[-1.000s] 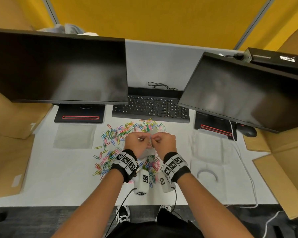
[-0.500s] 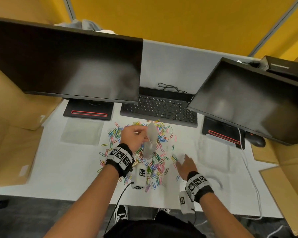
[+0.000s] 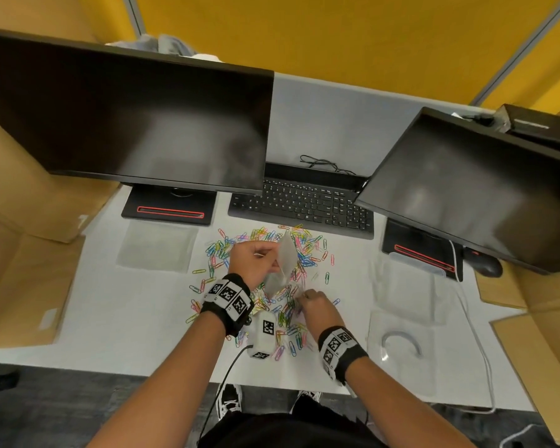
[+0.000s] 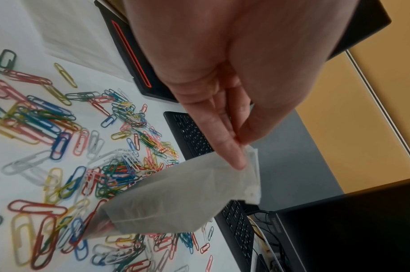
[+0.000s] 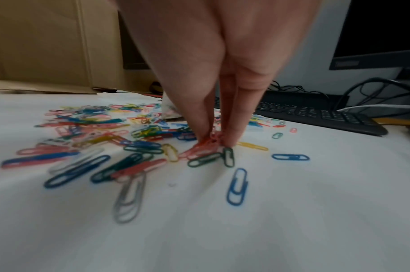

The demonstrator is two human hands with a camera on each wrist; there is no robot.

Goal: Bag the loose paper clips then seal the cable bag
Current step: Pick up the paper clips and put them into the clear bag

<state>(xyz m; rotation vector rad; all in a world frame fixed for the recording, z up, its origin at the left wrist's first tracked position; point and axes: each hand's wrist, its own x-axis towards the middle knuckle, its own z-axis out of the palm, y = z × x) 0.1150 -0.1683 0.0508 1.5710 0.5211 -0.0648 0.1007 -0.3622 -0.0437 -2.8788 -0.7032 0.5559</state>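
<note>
Translucent plastic bag [image 4: 181, 198] is hanging empty over the paper clips [image 3: 227, 250], left hand [image 3: 256, 263] pinching its rim; right hand [image 3: 317, 310] fingers [image 5: 197, 114] are pinching clips beside it on the counter [image 3: 136, 302].

Left hand [image 3: 254, 265] raised, fingers [image 4: 225, 145] pinched — right hand [image 3: 317, 310] lowered, fingertips [image 5: 205, 136] drawn together, pointing down, both forearms extended forward

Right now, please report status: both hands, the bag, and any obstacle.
Left hand pinches small translucent bag by its top edge, above the pile. Right hand pinching red paper clips on the desk. Most clips loose. Nothing in the way.
</note>
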